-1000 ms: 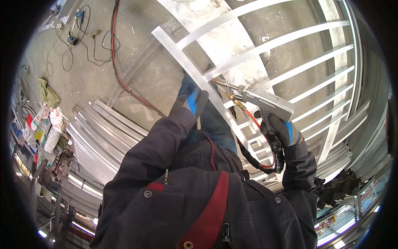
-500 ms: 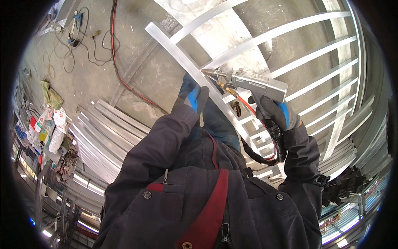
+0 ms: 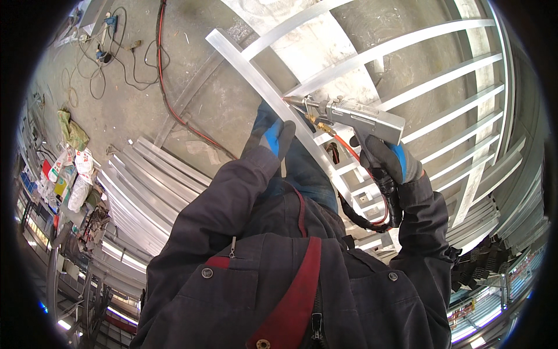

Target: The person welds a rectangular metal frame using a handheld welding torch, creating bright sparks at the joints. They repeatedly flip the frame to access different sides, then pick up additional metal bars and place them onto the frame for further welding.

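Note:
My right hand (image 3: 388, 160), in a grey and blue glove, grips the dark handle of a metal-bodied welding gun (image 3: 367, 118). The gun's copper-coloured nozzle points left and meets, or nearly meets, the joint between a crossbar and the long side rail (image 3: 264, 87) of a silver metal frame. An orange-red hose curves down from the gun past my right hand. My left hand (image 3: 278, 139), gloved the same way, is closed over my leg, close beside the rail. What its fingers hold, if anything, is hidden.
Several metal bars (image 3: 157, 180) lie stacked on the floor at left. A red and black cable (image 3: 168, 104) runs across the concrete. Tangled cords with plugs (image 3: 104, 55) are at the far left, above bags and cloth (image 3: 78, 180). A pale sheet (image 3: 314, 55) lies under the frame.
The frame and floor have shifted very slightly downward and right in the view. Both hands and the welding gun keep almost the same pose.

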Tool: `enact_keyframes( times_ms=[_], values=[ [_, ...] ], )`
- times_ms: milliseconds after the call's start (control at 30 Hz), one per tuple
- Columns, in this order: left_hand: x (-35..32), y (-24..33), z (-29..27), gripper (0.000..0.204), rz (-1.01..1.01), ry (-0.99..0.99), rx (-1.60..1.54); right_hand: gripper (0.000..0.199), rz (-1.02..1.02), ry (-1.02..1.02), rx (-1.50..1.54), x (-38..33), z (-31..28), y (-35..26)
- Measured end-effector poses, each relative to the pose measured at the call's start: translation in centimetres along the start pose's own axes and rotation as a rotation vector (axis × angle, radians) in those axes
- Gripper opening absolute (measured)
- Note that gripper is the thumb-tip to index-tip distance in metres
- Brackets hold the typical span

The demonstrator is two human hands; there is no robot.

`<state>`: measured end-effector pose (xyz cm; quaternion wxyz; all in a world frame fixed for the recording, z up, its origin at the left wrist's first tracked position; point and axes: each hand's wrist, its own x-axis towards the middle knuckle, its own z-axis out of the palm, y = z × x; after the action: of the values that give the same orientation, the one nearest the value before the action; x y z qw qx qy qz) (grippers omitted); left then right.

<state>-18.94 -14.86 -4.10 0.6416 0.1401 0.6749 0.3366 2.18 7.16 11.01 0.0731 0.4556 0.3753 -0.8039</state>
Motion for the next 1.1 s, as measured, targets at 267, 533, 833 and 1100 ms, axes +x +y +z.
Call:
enact_keyframes(
  times_ms=[267,533,833,1100],
  values=[
    [-0.3,1.1,-0.4,0.035,-0.070,-0.019,0.126,0.030,0.055,-0.060,-0.058,0.3,-0.9,-0.1],
    [0.1,0.3,-0.5,0.040,-0.019,-0.002,0.232,0.030,0.103,-0.037,-0.073,0.0,-1.0,-0.1],
    [-0.2,-0.1,-0.3,0.044,-0.010,0.011,0.039,0.022,-0.005,-0.039,-0.142,0.0,-1.5,0.9],
    [0.1,-0.4,-0.5,0.041,0.042,0.048,0.242,0.021,-0.012,-0.058,-0.180,-0.5,-1.8,1.5]
  ],
)
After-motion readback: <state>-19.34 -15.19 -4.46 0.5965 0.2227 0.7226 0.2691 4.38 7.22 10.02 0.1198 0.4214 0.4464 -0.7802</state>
